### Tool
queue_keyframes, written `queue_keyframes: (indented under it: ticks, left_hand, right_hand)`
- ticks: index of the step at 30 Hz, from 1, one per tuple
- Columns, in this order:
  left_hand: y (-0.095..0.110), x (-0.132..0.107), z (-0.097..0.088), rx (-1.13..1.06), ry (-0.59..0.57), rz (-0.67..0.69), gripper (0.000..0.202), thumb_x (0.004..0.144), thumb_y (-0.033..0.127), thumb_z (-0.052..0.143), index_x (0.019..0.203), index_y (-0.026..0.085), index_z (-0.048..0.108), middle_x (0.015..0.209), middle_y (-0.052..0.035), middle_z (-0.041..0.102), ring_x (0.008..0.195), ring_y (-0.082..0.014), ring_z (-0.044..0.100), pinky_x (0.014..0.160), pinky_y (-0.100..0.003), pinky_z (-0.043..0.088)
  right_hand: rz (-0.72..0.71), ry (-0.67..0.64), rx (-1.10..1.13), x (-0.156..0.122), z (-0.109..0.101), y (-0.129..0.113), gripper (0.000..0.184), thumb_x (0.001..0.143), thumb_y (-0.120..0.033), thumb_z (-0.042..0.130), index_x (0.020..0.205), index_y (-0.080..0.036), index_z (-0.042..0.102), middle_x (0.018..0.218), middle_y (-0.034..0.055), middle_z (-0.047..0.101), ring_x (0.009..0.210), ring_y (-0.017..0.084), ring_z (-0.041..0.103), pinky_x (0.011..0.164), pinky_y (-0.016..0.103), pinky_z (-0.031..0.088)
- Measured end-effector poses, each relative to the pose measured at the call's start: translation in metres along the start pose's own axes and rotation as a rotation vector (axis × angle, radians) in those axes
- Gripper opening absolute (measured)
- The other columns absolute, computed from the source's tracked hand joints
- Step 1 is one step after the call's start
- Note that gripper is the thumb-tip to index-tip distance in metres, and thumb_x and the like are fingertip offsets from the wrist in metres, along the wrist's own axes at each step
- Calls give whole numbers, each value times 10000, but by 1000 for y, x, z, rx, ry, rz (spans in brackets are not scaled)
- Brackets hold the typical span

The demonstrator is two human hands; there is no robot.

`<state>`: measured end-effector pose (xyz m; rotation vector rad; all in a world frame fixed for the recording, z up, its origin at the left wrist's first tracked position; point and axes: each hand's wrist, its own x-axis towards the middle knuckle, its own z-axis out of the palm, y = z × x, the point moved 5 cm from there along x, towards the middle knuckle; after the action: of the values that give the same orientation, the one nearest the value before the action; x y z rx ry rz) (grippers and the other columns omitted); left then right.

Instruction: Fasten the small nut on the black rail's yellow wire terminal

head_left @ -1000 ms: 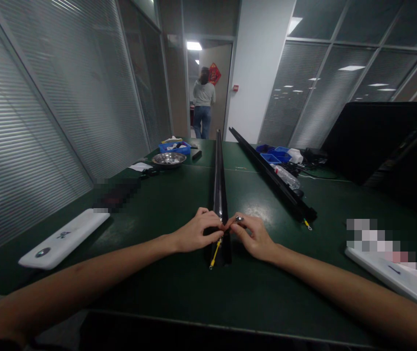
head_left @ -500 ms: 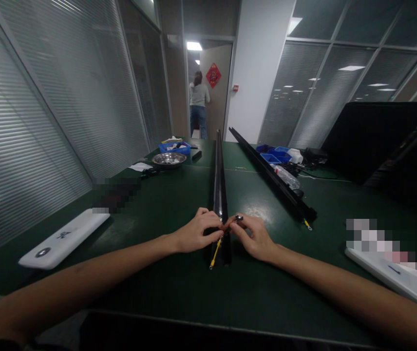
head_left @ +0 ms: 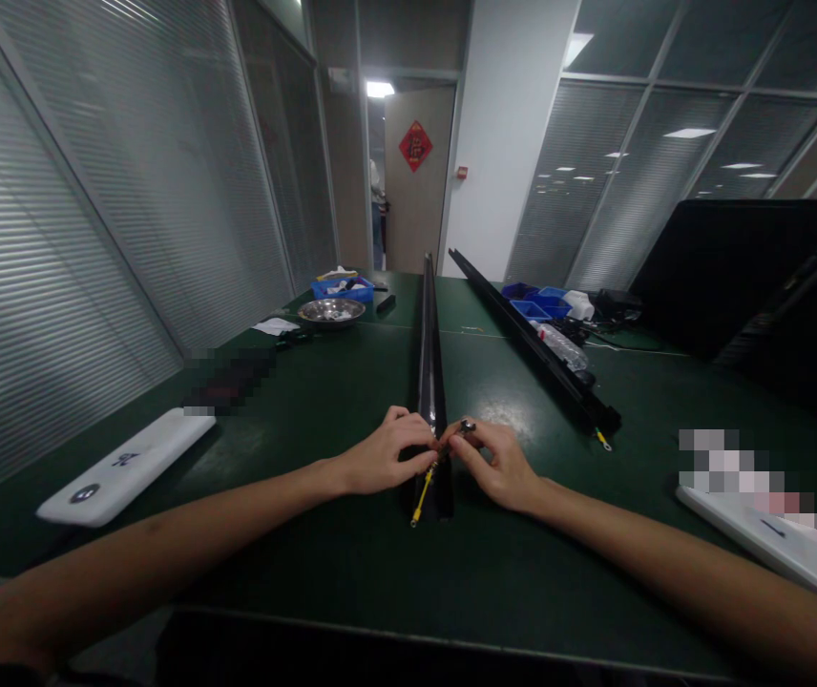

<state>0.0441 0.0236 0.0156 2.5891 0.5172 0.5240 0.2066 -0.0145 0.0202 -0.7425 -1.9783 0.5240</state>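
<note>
A long black rail (head_left: 429,353) lies lengthwise down the middle of the dark green table (head_left: 323,401). My left hand (head_left: 384,460) curls over the rail's near end, fingers closed against it. My right hand (head_left: 492,465) is on the other side of the rail, and its fingertips pinch a small metal part (head_left: 467,427) just above the rail. A yellow wire (head_left: 423,491) with a terminal sticks out of the rail's near end, below my hands.
A second black rail (head_left: 534,351) lies diagonally to the right, with blue bins (head_left: 537,303) and a plastic bottle (head_left: 560,345) beside it. A metal bowl (head_left: 330,311) and a blue tray (head_left: 342,286) stand far left. White flat devices lie at left (head_left: 126,465) and right (head_left: 773,544).
My hands have stayed at the rail's end; the right fingertips shifted the small metal part slightly. The person in the far doorway has walked out of sight behind the door.
</note>
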Motion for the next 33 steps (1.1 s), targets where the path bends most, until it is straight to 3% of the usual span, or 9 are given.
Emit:
queue_keyframes:
  ticks: [19, 26, 30, 33]
  left_hand:
    - [1, -1, -2, 5, 41, 1, 155, 1021, 262, 543, 991, 198, 681, 1013, -22, 702, 1039, -198, 606, 1014, -374, 300]
    - [-3, -4, -14, -41, 296, -23, 122, 999, 273, 623, 1025, 208, 722, 986, -27, 730, 974, -196, 638, 929, -349, 387]
    - [-11, -7, -18, -143, 431, -111, 244, 951, 378, 691, 826, 169, 688, 792, -14, 681, 767, -167, 597, 737, -287, 431]
    - [-17, -10, -20, -143, 528, -194, 456, 996, 462, 592, 656, 164, 535, 619, 26, 504, 619, -129, 470, 621, -259, 372]
  right_hand:
    - [-22, -12, -27, 0, 0, 1, 203, 1056, -258, 510, 1015, -185, 695, 894, 53, 701, 789, 177, 660, 727, 289, 507]
    - [-27, -17, -43, 1, -1, 1, 255, 1074, -294, 469, 987, -175, 678, 824, 39, 649, 735, 169, 632, 700, 284, 495]
    - [-25, -21, -57, 1, 0, 1, 243, 1075, -293, 468, 1004, -180, 672, 850, 43, 656, 761, 174, 636, 712, 287, 496]
    - [-15, -25, -55, 2, 1, 1, 242, 1078, -287, 458, 1012, -182, 666, 855, 41, 656, 758, 171, 633, 712, 286, 496]
